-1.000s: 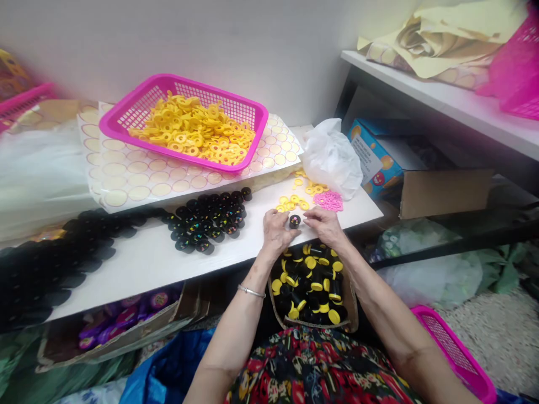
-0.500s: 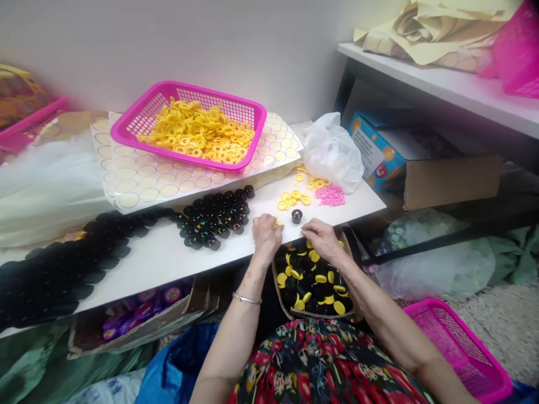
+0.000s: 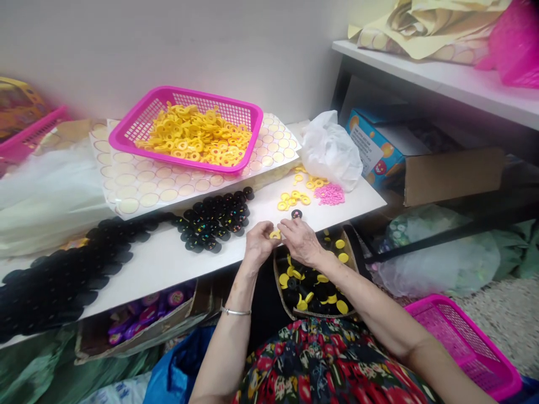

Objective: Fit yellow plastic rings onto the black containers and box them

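Holding yellow ring (image 3: 275,235) in left fingers (image 3: 265,227), right fingers (image 3: 289,228) alongside

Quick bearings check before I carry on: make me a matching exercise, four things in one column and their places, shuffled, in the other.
Things
1. Bracelet
2. Pink pieces
3. Lone black cup
4. Nearest yellow ring

Places
A. Partly hidden behind the right hand
B. Beside the white bag
C. At the left hand's fingertips
D. Around the left wrist

Pairs: 1-D, 2-B, 3-A, 4-C
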Demonstrator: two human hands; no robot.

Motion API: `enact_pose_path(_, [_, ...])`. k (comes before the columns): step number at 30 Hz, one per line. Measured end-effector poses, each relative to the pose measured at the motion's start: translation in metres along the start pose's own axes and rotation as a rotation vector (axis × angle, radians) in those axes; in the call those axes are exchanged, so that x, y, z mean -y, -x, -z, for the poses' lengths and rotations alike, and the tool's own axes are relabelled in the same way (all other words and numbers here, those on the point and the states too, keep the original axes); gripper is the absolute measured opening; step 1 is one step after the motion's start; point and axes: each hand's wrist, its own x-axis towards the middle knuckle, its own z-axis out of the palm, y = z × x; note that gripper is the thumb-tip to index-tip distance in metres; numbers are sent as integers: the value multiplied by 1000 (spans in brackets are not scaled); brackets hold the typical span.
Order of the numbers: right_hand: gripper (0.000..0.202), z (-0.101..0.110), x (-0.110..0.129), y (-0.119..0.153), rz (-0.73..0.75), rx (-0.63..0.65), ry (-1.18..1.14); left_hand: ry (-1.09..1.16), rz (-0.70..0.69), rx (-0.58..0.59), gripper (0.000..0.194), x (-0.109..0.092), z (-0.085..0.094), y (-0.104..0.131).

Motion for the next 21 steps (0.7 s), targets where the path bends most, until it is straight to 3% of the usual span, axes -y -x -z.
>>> enact_pose_path(7, [25, -21, 2, 2, 89, 68, 45, 52, 14, 90, 41, 1, 11, 1])
enact_pose_path(13, [24, -23, 6, -1, -13, 106, 29, -384, -183, 210, 10, -20, 22, 3])
enact_pose_path(16, [23, -21, 5, -3, -8, 157, 22, -492, -212, 276, 8, -24, 22, 8])
enact_pose_path(18, [18, -21, 5, -2, -4, 183, 27, -457, -185, 257, 7, -21, 21, 13])
enact_pose_path(21, [14, -19, 5, 4, -21, 165, 52, -236, -44, 244, 5, -17, 17, 19])
